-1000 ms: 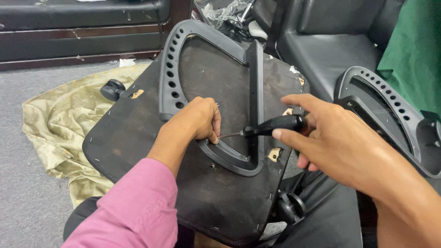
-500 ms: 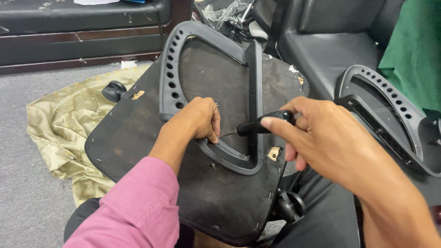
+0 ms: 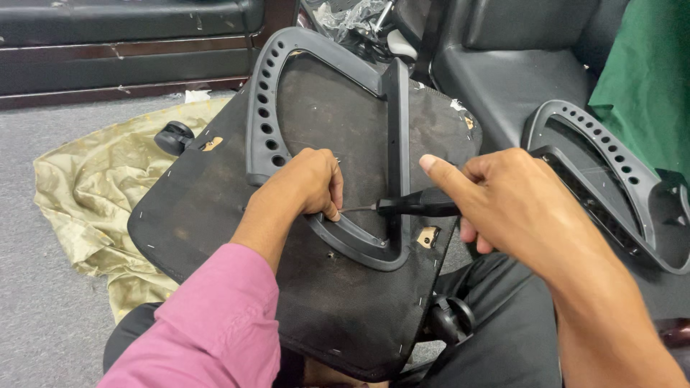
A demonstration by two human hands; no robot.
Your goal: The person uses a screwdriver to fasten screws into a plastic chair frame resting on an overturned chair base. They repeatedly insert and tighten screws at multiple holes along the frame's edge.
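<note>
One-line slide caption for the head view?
Left hand steadies black armrest frame on upturned chair seat; right hand holds screwdriver.

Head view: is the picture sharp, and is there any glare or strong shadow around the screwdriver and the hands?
Head view: mostly sharp, with even, soft light. The right hand shows a mild sheen on its skin, and the screwdriver in it is crisp, with no motion blur. The left hand casts only a faint shadow on the black armrest frame. The pink sleeve at the near edge is slightly soft.
</note>
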